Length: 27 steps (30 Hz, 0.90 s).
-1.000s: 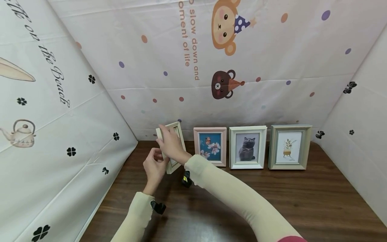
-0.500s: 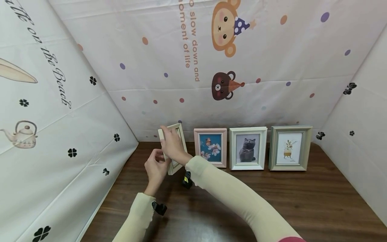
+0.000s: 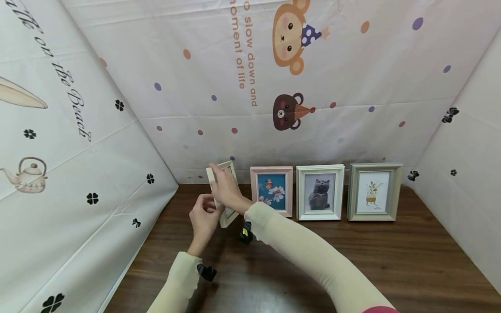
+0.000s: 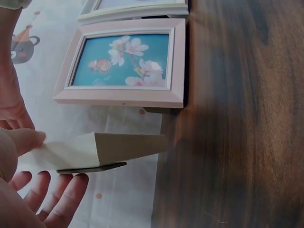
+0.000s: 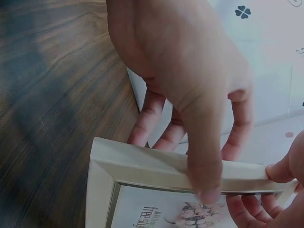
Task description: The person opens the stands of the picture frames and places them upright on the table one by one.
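Both hands hold a cream picture frame (image 3: 226, 221), which stands angled at the left end of a row of frames. My left hand (image 3: 204, 218) grips its lower left side; in the left wrist view the thumb lies on one face and the fingers (image 4: 71, 194) are behind, by the dark backing. Higher up, my right hand (image 3: 227, 187) holds the same side, covering part of the front. A print with pink blossoms (image 5: 197, 216) and lettering shows inside the frame in the right wrist view. Nearest on the right stands a pink frame (image 3: 254, 193) with a blossom picture.
Farther right stand a white frame (image 3: 300, 195) with a grey cat picture and a grey-green frame (image 3: 353, 204) with a plant print. All rest on a dark wooden table (image 3: 352, 269), close to the printed white backdrop (image 3: 188, 91). Another white cloth (image 3: 117, 174) borders the left.
The cream frame and both hands have shifted slightly to the right, toward the pink frame. Both hands keep their grip. The other frames stay in place.
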### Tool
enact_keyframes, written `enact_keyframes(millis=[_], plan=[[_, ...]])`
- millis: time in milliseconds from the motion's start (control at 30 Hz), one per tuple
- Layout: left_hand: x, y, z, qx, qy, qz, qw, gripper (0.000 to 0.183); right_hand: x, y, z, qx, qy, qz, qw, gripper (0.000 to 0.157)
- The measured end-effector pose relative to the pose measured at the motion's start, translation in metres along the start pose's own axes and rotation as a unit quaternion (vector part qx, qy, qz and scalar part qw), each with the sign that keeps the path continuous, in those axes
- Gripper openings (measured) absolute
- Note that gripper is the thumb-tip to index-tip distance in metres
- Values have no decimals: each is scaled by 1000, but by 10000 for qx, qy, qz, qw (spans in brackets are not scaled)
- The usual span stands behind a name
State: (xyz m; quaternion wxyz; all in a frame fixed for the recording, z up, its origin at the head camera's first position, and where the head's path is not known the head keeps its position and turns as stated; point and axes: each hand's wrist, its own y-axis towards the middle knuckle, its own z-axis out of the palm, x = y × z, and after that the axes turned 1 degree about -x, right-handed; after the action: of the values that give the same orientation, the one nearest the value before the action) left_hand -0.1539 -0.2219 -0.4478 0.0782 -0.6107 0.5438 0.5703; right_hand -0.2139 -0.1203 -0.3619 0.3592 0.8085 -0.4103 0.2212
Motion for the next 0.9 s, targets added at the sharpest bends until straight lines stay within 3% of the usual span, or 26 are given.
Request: enact_keyframes(millis=[200, 367, 533, 667, 900], plan=[[1, -3, -5, -5, -357, -24, 9994, 24, -7, -1, -9, 58, 386, 114, 9992, 55], [3, -3, -9, 214, -634, -627, 9958, 28, -15, -1, -18, 134, 907, 213, 9956, 55], [4, -1, -8, 792, -1404, -1560, 9745, 34, -23, -1, -25, 197, 1368, 284, 9900, 55], [4, 0, -7, 1293, -1486, -2094, 9578, 38, -30, -1, -32, 316, 1711, 146, 9846, 53], [1, 1, -2, 1737, -1798, -2323, 9400, 48, -45, 0, -45, 690, 2114, -426, 9740, 51]])
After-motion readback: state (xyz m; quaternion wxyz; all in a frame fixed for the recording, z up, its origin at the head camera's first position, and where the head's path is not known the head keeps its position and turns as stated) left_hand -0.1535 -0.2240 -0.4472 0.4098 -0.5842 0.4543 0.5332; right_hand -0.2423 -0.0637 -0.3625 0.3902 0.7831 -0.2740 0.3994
